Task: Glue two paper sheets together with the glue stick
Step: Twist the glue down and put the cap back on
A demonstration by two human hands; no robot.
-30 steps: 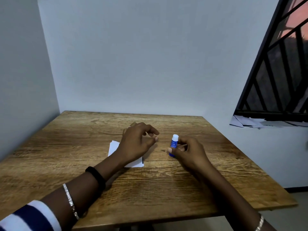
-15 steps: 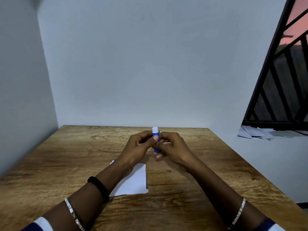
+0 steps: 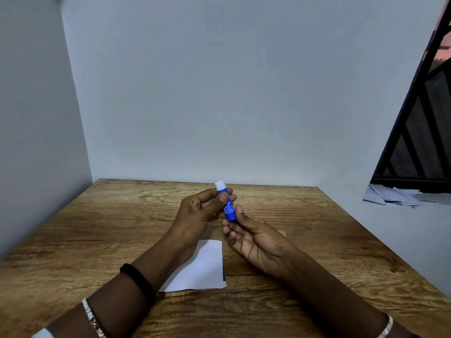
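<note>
Blue glue stick [image 3: 229, 211] half behind left hand [image 3: 199, 214]; paper [image 3: 205, 267] partly hidden

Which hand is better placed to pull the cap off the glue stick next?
Likely left hand: its thumb and fingers pinch the glue stick just under the white cap; the right hand steadies the base.

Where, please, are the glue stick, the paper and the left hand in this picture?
glue stick [image 3: 230, 212], head view, on its blue barrel.
paper [image 3: 202, 267], head view, middle of the sheet.
left hand [image 3: 196, 214], head view, middle of the hand.
</note>
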